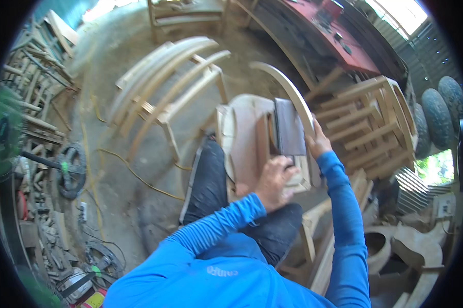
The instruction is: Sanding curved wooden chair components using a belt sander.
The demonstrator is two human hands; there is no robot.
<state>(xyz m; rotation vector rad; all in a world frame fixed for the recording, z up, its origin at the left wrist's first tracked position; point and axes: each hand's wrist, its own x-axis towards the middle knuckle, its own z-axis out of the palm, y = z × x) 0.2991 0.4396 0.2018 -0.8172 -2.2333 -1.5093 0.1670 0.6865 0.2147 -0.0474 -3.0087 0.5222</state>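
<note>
My right hand [318,141] is closed round the lower part of a long curved strip of pale wood [288,84], which arcs up and away to the left. Just right of a flat grey rectangular panel [290,126], the strip stands close to the panel's edge. The panel is set on a wooden work stand [249,138] between my knees; I cannot make out exactly what it is. At the panel's near end hovers my left hand [275,182], slightly blurred, fingers bent and apart, with nothing visible in them. Whether its fingertips touch the stand is unclear.
Several curved strips [164,77] lie across a wooden frame [190,97] ahead on the left. Stacked wooden frames [370,123] stand at right, below a red-topped table [344,46]. A yellow cord [139,177] crosses the floor. Wood scraps [36,123] pile up far left.
</note>
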